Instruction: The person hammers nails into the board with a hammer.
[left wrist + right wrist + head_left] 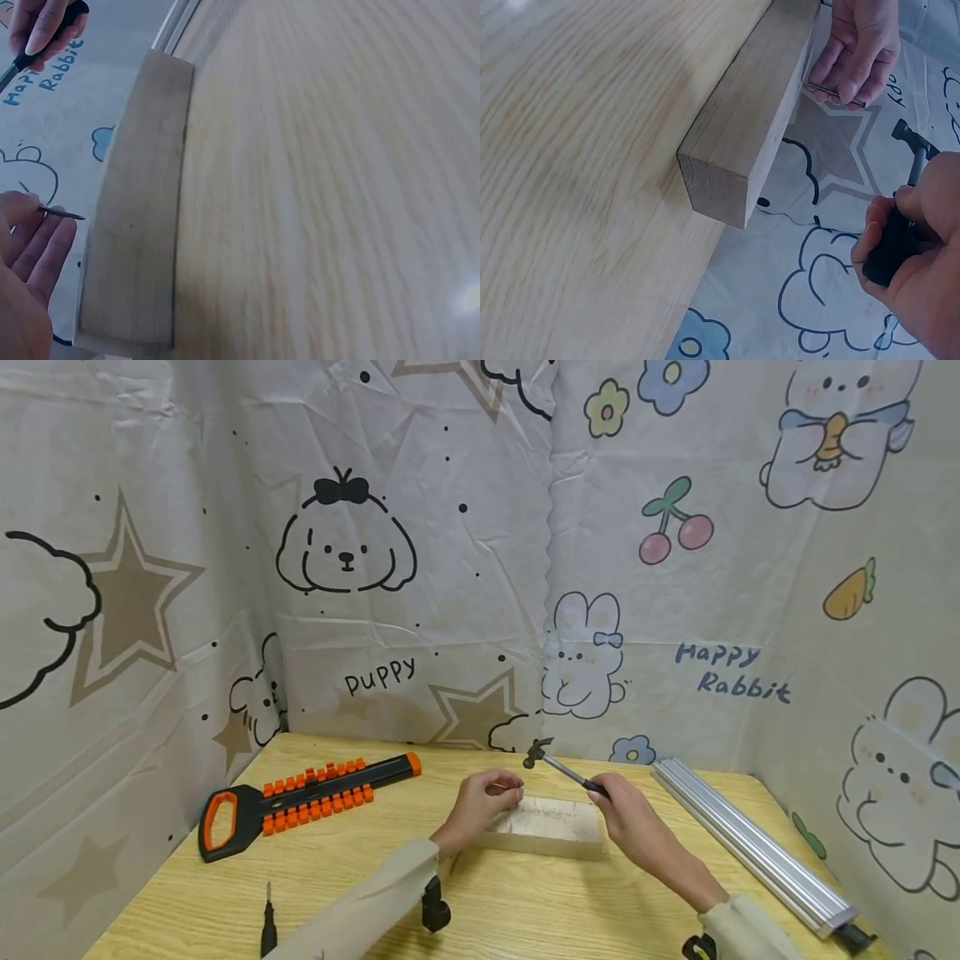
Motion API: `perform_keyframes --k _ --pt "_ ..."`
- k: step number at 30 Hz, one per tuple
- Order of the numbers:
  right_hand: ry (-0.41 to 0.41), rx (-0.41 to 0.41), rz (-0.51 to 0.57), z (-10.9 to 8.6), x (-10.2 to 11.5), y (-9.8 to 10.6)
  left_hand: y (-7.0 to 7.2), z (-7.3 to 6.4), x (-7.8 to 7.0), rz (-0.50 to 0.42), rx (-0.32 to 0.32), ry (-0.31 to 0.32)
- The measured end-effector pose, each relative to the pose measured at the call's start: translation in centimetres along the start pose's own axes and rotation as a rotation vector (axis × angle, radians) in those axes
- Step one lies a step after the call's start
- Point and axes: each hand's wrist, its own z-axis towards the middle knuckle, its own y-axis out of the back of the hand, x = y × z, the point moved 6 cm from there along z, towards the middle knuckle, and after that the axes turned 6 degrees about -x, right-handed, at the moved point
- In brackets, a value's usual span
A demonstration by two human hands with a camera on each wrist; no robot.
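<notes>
My left hand pinches a thin metal nail between thumb and fingers; its pointed end sticks out toward the wooden block. In the head view the hand is over the left end of the block, which lies flat on the table. My right hand grips a claw hammer by its black handle, with fingers curled round it. The hammer's dark head is raised above and behind the block, apart from the nail.
An orange and black tool rack lies at the left of the table. A black-handled screwdriver is at the front left. Along the right edge stretches a long silver metal bar. Printed cloth surrounds the table's back and sides.
</notes>
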Motion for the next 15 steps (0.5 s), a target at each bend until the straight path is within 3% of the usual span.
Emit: perform_keyframes --k 8,15 --pt "-0.093 0.075 0.099 -0.4 -1.6 1.5 -2.1 0.6 -0.2 -0.022 0.036 0.014" --pt "-0.140 0.059 0.074 -0.8 -3.9 2.2 -3.5 1.1 -0.4 -0.048 0.043 0.025"
